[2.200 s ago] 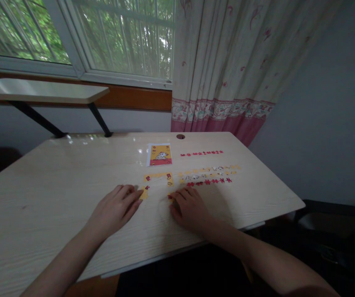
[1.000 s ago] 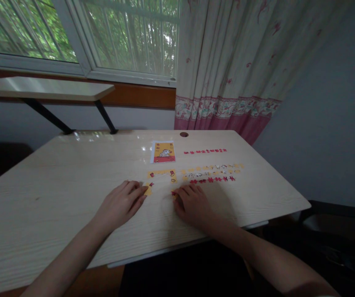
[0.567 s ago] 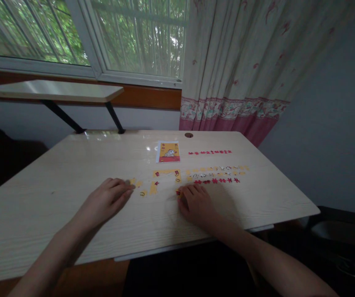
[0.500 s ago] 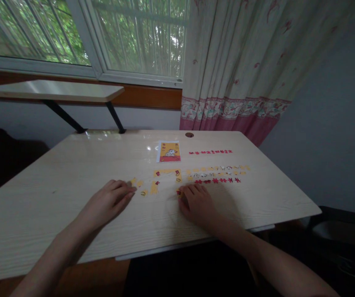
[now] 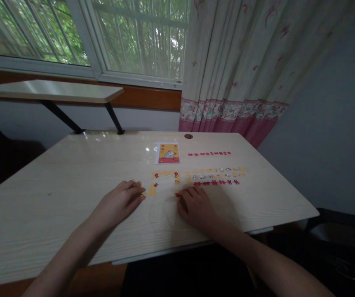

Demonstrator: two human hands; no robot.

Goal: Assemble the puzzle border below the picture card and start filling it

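Note:
On the desk, my left hand has its fingers bent together over yellow puzzle pieces, left of a partly joined yellow puzzle frame. The fingers partly cover these pieces. My right hand rests to the right and below that frame. Its thumb and fingers pinch a yellow and red puzzle piece lying at the desk surface. The joined pieces form a top edge and two short sides, with small red drawings on them. Behind them lies a picture card with a white animal on yellow and red.
Loose yellow and white pieces lie in rows to the right, with a row of red pieces just below and another red row farther back. A raised shelf stands at the back left of the desk.
My left hand has moved to the right, closer to the joined pieces, and now covers more of the loose yellow ones. My right hand stays at its piece. The view has shifted slightly.

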